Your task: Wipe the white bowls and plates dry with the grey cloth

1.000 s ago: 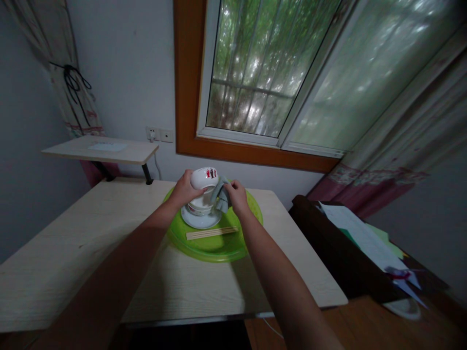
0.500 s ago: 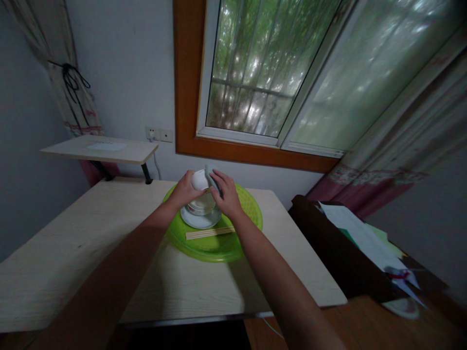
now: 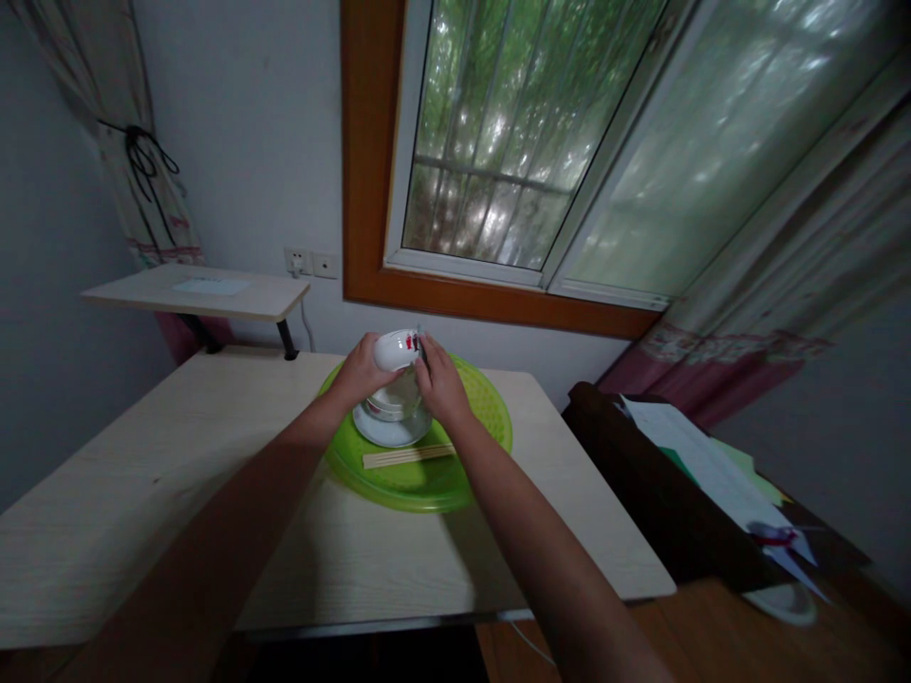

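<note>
My left hand (image 3: 362,370) is closed on a small white bowl (image 3: 393,351), tilted so that its outer side with a red and dark print shows. On the bowl's right side, my right hand (image 3: 439,379) presses a greyish cloth (image 3: 419,334); only a thin edge of it shows, the rest is hidden by the fingers. Below both hands, stacked white bowls (image 3: 388,408) rest on a white plate (image 3: 391,433). Several pale chopsticks (image 3: 405,456) lie in front of the plate. All of these stand on a round green tray (image 3: 427,498).
The tray lies on a light wooden table (image 3: 370,560). At the back left a small raised shelf (image 3: 199,289) bears a sheet of paper. To the right stands a dark brown piece of furniture (image 3: 641,465) with papers on it. A window (image 3: 519,142) is behind.
The cloth has slid from the bowl's face round to its right edge, so the red and dark print now shows. My right hand has turned a little; my left hand has kept its hold.
</note>
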`<state>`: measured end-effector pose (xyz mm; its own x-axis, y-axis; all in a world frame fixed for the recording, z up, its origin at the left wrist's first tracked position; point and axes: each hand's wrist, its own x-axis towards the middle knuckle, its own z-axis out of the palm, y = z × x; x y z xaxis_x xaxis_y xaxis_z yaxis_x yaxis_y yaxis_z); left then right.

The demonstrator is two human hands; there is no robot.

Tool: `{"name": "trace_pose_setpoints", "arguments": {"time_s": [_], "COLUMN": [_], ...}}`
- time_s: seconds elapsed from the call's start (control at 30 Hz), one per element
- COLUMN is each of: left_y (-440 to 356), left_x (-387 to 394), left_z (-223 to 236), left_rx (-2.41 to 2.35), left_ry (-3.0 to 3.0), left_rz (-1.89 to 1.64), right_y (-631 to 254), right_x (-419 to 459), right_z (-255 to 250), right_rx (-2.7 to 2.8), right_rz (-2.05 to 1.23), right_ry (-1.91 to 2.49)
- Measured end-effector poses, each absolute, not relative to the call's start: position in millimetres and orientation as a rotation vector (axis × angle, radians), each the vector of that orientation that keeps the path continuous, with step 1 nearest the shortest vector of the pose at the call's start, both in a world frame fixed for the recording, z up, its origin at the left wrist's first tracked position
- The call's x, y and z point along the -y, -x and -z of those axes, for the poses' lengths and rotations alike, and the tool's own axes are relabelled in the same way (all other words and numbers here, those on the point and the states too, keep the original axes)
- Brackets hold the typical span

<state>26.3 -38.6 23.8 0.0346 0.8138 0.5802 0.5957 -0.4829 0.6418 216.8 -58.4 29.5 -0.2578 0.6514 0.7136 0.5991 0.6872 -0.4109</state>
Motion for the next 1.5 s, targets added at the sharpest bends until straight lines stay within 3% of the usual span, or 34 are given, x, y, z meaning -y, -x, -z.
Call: {"name": "trace_pose_setpoints", "arguments": {"time_s": [0.5, 0.97, 1.5], "left_y": [-24, -21, -22], "left_x": [35, 29, 33], "left_z": [-18, -12, -16], "left_rx": [-1.376, -1.406, -1.374], "left_ry": [-2.273, -2.353, -2.301], "left_rz": [-1.366, -1.34, -1.353], "right_y": [-205, -218, -205], "right_x": [80, 56, 78], "right_z": [-43, -30, -43], "right_rx": [2.197, 1.946, 2.205], "right_rz": [0.248, 0.08, 0.252], "right_ry": [0.834, 0.999, 0.843]}}
